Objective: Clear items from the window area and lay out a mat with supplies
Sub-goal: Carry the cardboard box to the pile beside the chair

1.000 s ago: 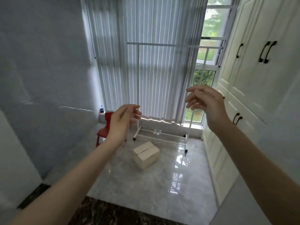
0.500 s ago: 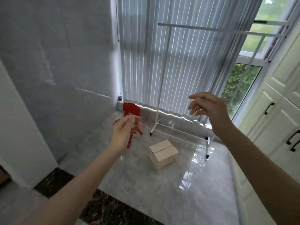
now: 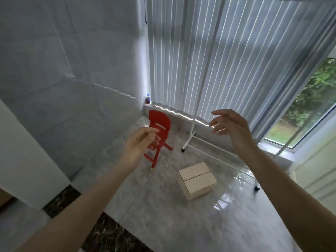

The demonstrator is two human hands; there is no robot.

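Note:
A small red plastic chair stands on the marble floor in the corner below the window. My left hand hovers in front of it with loosely curled fingers, holding nothing. My right hand is raised to the right, fingers spread and relaxed, also empty. A closed cardboard box lies on the floor between my arms. A white clothes rack stands along the blinds. A small bottle sits on the window ledge at the corner.
Vertical blinds cover most of the window; greenery shows at the right. A grey wall runs along the left. White cabinets line the right edge. A dark marble strip crosses the floor near me.
The view has swung left and drawn closer to the corner. Both hands have lowered toward the chair and box; the chair is now larger in view.

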